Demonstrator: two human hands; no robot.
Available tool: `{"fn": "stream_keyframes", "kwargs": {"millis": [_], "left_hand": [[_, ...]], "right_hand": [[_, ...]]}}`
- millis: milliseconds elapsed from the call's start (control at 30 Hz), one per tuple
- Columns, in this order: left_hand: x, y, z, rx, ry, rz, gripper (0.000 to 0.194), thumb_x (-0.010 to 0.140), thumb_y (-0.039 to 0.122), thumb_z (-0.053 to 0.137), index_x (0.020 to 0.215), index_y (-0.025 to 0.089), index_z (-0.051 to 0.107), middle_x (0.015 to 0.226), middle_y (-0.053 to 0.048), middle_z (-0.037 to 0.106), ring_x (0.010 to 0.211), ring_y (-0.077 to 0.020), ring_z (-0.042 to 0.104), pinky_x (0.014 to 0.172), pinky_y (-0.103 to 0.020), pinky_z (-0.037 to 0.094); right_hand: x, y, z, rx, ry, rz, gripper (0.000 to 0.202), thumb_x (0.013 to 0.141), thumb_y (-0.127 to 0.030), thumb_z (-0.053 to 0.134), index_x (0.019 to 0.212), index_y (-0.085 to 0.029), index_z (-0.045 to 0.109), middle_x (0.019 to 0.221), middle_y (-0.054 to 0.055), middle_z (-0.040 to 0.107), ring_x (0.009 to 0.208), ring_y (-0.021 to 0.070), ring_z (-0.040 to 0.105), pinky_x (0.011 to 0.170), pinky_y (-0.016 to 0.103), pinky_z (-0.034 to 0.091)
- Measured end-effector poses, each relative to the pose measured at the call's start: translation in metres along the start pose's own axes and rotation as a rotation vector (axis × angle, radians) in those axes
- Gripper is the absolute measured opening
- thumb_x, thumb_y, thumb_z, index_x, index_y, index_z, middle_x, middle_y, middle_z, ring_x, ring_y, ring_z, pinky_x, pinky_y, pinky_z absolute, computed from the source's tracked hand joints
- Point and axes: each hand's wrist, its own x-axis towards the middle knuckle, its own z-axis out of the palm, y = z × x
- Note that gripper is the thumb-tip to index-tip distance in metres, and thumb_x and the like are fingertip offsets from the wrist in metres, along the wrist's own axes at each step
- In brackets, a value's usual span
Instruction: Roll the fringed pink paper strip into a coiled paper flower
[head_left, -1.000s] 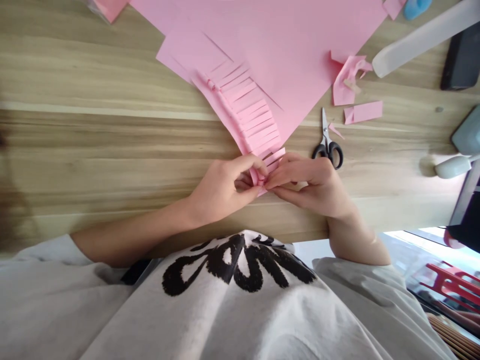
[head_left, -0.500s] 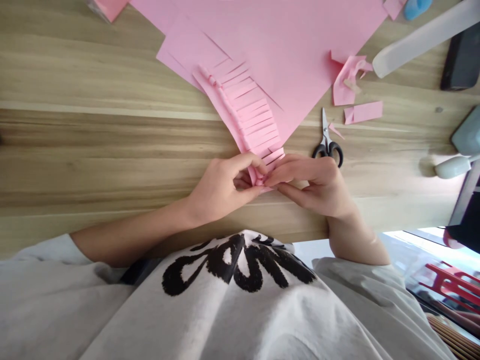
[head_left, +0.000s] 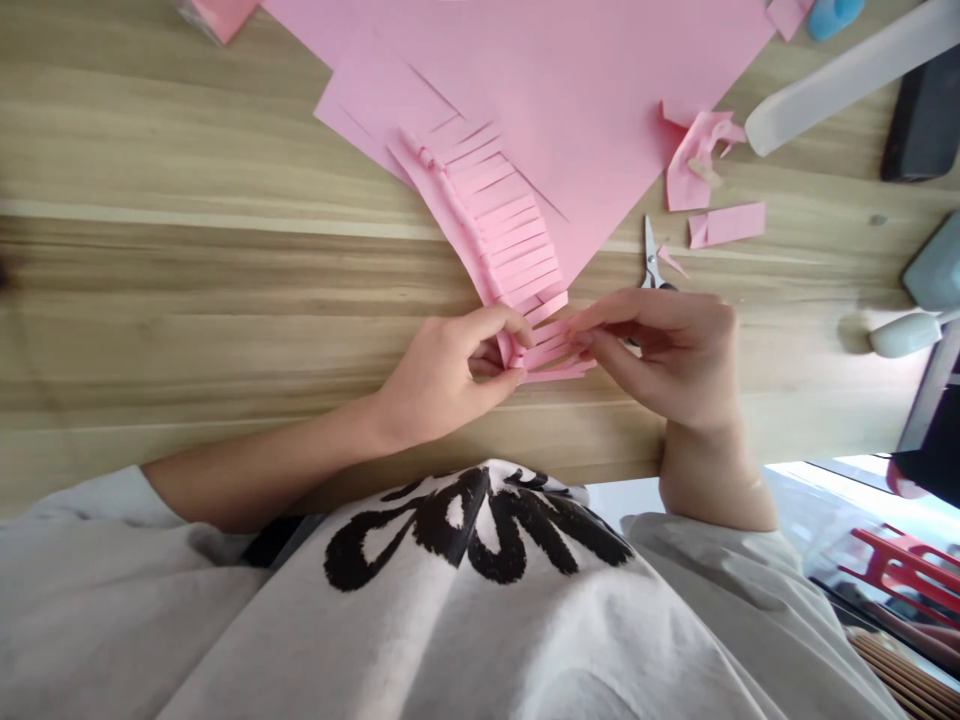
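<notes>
A fringed pink paper strip (head_left: 517,240) runs from the large pink sheets down toward me, its left edge rolled or folded and its right side cut into narrow strips. My left hand (head_left: 457,375) pinches the near end of its folded edge between thumb and fingers. At the right, my right hand (head_left: 667,350) holds the tips of the nearest fringe strips between thumb and forefinger. These strips are stretched out between the two hands. Scissors (head_left: 650,255) with black handles lie just beyond my right hand, which partly hides the handles.
Large pink paper sheets (head_left: 592,100) cover the far middle of the wooden table (head_left: 187,300). Pink scraps (head_left: 694,165) and a small pink rectangle (head_left: 726,225) lie at the right. Farther right are a translucent white strip (head_left: 847,85), a dark object (head_left: 924,120) and a blue item (head_left: 834,17).
My right hand has moved right, away from my left hand, drawing the near fringe strips out straight. It now covers most of the scissor handles. My left hand has stayed in place.
</notes>
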Motion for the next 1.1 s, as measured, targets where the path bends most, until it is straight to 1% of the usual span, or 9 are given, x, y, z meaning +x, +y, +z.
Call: {"fn": "stream_keyframes", "kwargs": {"millis": [167, 267, 400, 500, 600, 700, 833, 967, 1100], "left_hand": [[-0.0004, -0.001, -0.0006, -0.003, -0.005, -0.024, 0.017, 0.077, 0.009, 0.066, 0.093, 0.016, 0.061, 0.08, 0.002, 0.065, 0.067, -0.0071, 0.067, 0.067, -0.016, 0.058], [-0.0003, -0.0014, -0.0007, -0.019, 0.0, -0.025, 0.019, 0.077, 0.007, 0.065, 0.093, 0.016, 0.061, 0.08, 0.002, 0.065, 0.068, -0.0071, 0.068, 0.066, -0.015, 0.058], [0.0002, -0.002, 0.0001, -0.029, 0.007, -0.029, 0.021, 0.077, 0.006, 0.064, 0.095, 0.016, 0.061, 0.079, 0.003, 0.064, 0.068, -0.0069, 0.07, 0.066, -0.013, 0.058], [0.0002, -0.0027, 0.0006, -0.015, 0.014, -0.02, 0.021, 0.077, 0.006, 0.065, 0.095, 0.016, 0.061, 0.08, 0.003, 0.064, 0.068, -0.0067, 0.07, 0.068, -0.014, 0.058], [-0.0002, -0.0034, 0.0005, 0.001, 0.023, 0.002, 0.021, 0.078, 0.006, 0.065, 0.096, 0.015, 0.061, 0.083, 0.002, 0.064, 0.07, -0.0068, 0.071, 0.068, -0.014, 0.059], [-0.0004, -0.0036, 0.0001, 0.017, 0.033, 0.02, 0.02, 0.08, 0.006, 0.063, 0.097, 0.015, 0.06, 0.085, 0.001, 0.064, 0.073, -0.0074, 0.071, 0.069, -0.014, 0.059], [-0.0002, -0.0035, 0.0007, 0.017, 0.034, 0.019, 0.023, 0.08, 0.005, 0.063, 0.099, 0.017, 0.059, 0.09, 0.001, 0.065, 0.076, -0.0072, 0.071, 0.074, -0.016, 0.061], [0.0003, -0.0046, 0.0027, -0.034, 0.041, 0.056, 0.025, 0.078, 0.003, 0.065, 0.099, 0.016, 0.059, 0.087, 0.002, 0.066, 0.08, -0.0073, 0.07, 0.079, -0.016, 0.061], [0.0007, -0.0062, 0.003, -0.025, 0.042, 0.069, 0.025, 0.078, 0.004, 0.067, 0.1, 0.015, 0.06, 0.087, 0.001, 0.068, 0.079, -0.0073, 0.071, 0.079, -0.016, 0.061]], "right_hand": [[-0.0002, 0.0038, 0.0022, 0.062, 0.076, -0.029, 0.019, 0.084, -0.01, 0.066, 0.091, -0.024, 0.076, 0.081, -0.001, 0.073, 0.066, 0.0123, 0.067, 0.056, 0.024, 0.055], [0.0006, 0.0055, 0.0037, 0.112, 0.101, -0.009, 0.017, 0.085, -0.009, 0.066, 0.093, -0.023, 0.074, 0.076, -0.002, 0.071, 0.06, 0.0096, 0.065, 0.054, 0.021, 0.055], [0.0014, 0.0068, 0.0048, 0.154, 0.117, 0.013, 0.015, 0.087, -0.011, 0.066, 0.092, -0.023, 0.073, 0.072, -0.002, 0.069, 0.06, 0.0102, 0.067, 0.055, 0.022, 0.057], [0.0016, 0.0066, 0.0035, 0.171, 0.09, 0.02, 0.017, 0.085, -0.011, 0.068, 0.094, -0.023, 0.074, 0.076, -0.002, 0.071, 0.063, 0.0106, 0.068, 0.057, 0.021, 0.059], [0.0023, 0.0049, 0.0012, 0.178, -0.008, 0.018, 0.018, 0.079, -0.011, 0.076, 0.092, -0.023, 0.074, 0.084, -0.002, 0.075, 0.069, 0.0106, 0.07, 0.063, 0.021, 0.06], [0.0033, 0.0043, 0.0006, 0.157, -0.085, -0.006, 0.014, 0.077, -0.014, 0.078, 0.087, -0.023, 0.075, 0.08, -0.002, 0.075, 0.073, 0.0121, 0.07, 0.067, 0.023, 0.061], [0.004, 0.0072, 0.0029, 0.092, -0.063, -0.033, 0.009, 0.08, -0.015, 0.074, 0.081, -0.024, 0.074, 0.08, -0.001, 0.075, 0.074, 0.0145, 0.07, 0.068, 0.027, 0.058], [0.0044, 0.0093, 0.004, 0.09, -0.019, -0.06, 0.013, 0.079, -0.013, 0.074, 0.081, -0.025, 0.074, 0.078, -0.001, 0.074, 0.072, 0.0154, 0.067, 0.065, 0.03, 0.055], [0.0054, 0.0063, 0.0033, 0.084, 0.005, -0.043, 0.012, 0.077, -0.014, 0.077, 0.078, -0.026, 0.073, 0.074, -0.001, 0.071, 0.066, 0.0149, 0.062, 0.061, 0.031, 0.05]]}}
